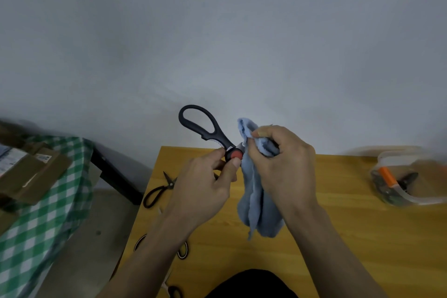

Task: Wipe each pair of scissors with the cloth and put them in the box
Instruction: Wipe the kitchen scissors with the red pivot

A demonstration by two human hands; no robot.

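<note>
My left hand point(205, 184) pinches a pair of black-handled scissors point(205, 128) near the red pivot, with one handle loop pointing up and away. My right hand point(280, 159) grips a light blue cloth point(258, 205), folded round the blades, which are hidden inside it. The cloth's tail hangs down over the wooden table point(338, 237). A clear plastic box point(411, 176) stands at the table's right edge and holds scissors, one with an orange handle. Small black scissors point(159, 190) lie at the table's left edge.
More scissors handles point(182, 250) peek out under my left forearm, and another pair point(174, 291) lies near the bottom edge. To the left stands a surface with a green checked cloth point(48, 213) and cardboard packages point(29, 172). A grey wall lies behind.
</note>
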